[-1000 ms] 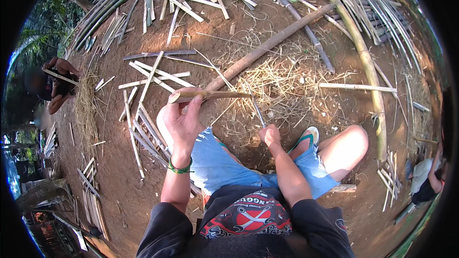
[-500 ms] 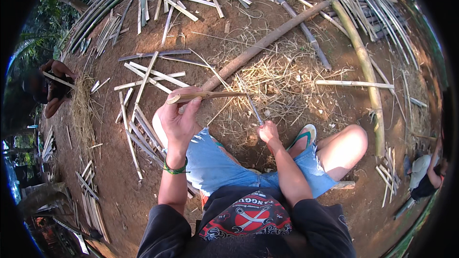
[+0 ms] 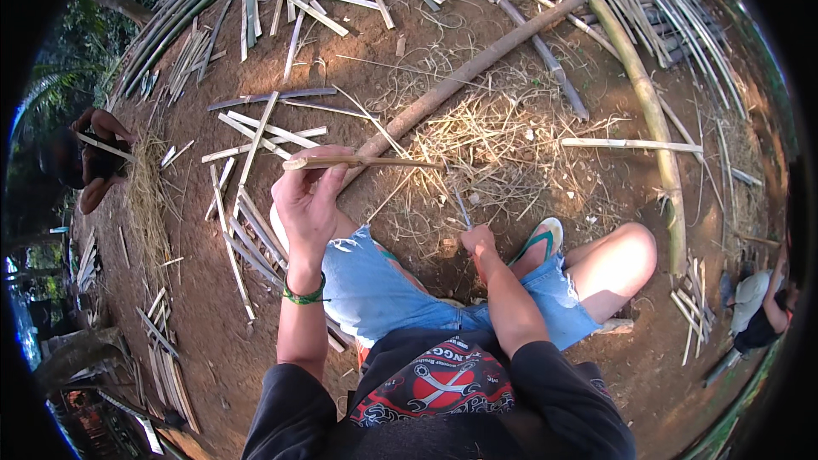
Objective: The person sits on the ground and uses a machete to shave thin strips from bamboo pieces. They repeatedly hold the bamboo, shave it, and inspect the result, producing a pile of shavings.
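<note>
My left hand (image 3: 308, 198) is raised over my left knee and grips a short split bamboo stick (image 3: 375, 162), held level with its long end pointing right. A green band circles that wrist. Lower down, my right hand (image 3: 479, 243) is closed on the handle of a thin knife (image 3: 461, 206) whose blade points up and away, above the shavings. I sit on the dirt in blue denim shorts, with a green flip-flop (image 3: 537, 244) beside my right hand.
A heap of pale bamboo shavings (image 3: 494, 149) lies ahead. A long brown pole (image 3: 464, 77) and a green bamboo pole (image 3: 652, 111) cross the ground. Split strips (image 3: 251, 140) litter the left. One person crouches at far left (image 3: 89, 162), another at far right (image 3: 758, 302).
My left hand with the stick has stayed nearly still. My right hand has shifted slightly left and down with the knife.
</note>
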A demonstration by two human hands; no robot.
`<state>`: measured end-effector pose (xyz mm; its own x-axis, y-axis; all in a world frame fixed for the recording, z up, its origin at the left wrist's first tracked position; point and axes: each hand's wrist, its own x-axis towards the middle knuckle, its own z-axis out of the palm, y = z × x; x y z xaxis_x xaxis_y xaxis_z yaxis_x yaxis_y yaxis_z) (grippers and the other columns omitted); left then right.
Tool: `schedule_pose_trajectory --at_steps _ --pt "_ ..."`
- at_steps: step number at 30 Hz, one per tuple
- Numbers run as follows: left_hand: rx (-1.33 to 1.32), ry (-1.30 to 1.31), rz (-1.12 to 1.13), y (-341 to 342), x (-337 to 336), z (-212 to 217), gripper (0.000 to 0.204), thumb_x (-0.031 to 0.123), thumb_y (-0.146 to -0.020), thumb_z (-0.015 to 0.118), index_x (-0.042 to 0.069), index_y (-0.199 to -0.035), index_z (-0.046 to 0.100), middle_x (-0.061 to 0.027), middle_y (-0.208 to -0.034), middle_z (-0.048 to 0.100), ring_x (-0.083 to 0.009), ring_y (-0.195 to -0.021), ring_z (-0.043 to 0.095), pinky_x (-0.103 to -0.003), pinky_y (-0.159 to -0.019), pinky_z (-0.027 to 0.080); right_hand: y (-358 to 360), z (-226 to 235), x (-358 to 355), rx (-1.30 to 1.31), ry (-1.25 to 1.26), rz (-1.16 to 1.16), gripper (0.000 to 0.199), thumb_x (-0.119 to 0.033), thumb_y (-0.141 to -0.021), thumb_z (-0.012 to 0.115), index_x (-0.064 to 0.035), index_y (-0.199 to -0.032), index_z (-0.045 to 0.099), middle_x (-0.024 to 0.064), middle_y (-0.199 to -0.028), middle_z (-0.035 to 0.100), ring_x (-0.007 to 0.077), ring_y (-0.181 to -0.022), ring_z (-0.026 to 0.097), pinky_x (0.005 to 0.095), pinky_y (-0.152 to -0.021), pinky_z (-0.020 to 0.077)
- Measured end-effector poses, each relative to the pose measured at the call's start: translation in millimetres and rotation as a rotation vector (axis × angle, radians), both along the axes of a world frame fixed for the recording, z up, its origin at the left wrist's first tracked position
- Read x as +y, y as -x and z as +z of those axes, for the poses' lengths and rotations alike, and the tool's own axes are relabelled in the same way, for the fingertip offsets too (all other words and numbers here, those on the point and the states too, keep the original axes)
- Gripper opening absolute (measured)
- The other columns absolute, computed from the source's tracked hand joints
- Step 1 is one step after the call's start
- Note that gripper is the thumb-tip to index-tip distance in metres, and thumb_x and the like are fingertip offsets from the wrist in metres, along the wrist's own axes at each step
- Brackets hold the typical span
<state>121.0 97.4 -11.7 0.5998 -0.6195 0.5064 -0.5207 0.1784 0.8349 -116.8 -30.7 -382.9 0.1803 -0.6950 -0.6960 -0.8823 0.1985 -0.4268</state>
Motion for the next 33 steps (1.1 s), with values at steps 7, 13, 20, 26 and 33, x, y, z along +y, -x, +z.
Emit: schedule_pose_trajectory --at_steps 7,13,20,26,33 --pt "-0.003 0.029 0.228 0 2 -5 0.010 -0.002 -0.089 0.071 -0.004 -0.098 0.068 -0.0087 -0.089 0.074 -0.0100 -0.078 0.067 -0.024 -0.071 0.053 -23 39 15 -0.158 0.061 0.109 0.030 -0.022 -0.078 0.062 -0.0003 -0.095 0.074 0.0270 -0.100 0.070 0.0424 -0.099 0.068 0.0449 -0.085 0.0528" --pt "-0.115 -0.007 0.246 0 -20 -4 0.010 0.001 -0.089 0.072 -0.004 -0.094 0.065 -0.0072 -0.078 0.070 -0.0080 -0.067 0.063 -0.024 -0.062 0.049 -10 21 -1 -0.168 0.051 0.028 0.033 -0.027 -0.077 0.064 0.0055 -0.078 0.069 0.0281 -0.081 0.069 0.0400 -0.079 0.070 0.0425 -0.070 0.0545" --pt "-0.105 -0.014 0.280 1 -18 4 0.013 0.004 -0.091 0.071 -0.003 -0.086 0.062 -0.0061 -0.073 0.068 -0.0053 -0.062 0.059 -0.022 -0.056 0.045 -14 36 21 -0.184 -0.043 -0.030 0.032 -0.026 -0.076 0.063 0.0052 -0.074 0.069 0.0269 -0.075 0.068 0.0398 -0.073 0.070 0.0429 -0.068 0.0545" --pt "-0.069 0.014 0.267 3 -32 12 0.015 0.005 -0.092 0.071 -0.003 -0.085 0.060 -0.0048 -0.071 0.067 -0.0040 -0.061 0.056 -0.021 -0.055 0.044 -10 15 22 -0.182 0.055 -0.027 0.032 -0.026 -0.077 0.064 0.0055 -0.078 0.071 0.0258 -0.074 0.069 0.0393 -0.076 0.071 0.0449 -0.073 0.0544" --pt "-0.083 0.001 0.266 -3 -42 9 0.017 0.006 -0.092 0.071 -0.002 -0.084 0.059 -0.0052 -0.071 0.068 -0.0030 -0.063 0.058 -0.020 -0.055 0.044 -16 17 8 -0.101 0.038 0.052 0.030 -0.023 -0.078 0.062 0.0042 -0.086 0.073 0.0237 -0.077 0.070 0.0366 -0.079 0.071 0.0423 -0.074 0.0555"
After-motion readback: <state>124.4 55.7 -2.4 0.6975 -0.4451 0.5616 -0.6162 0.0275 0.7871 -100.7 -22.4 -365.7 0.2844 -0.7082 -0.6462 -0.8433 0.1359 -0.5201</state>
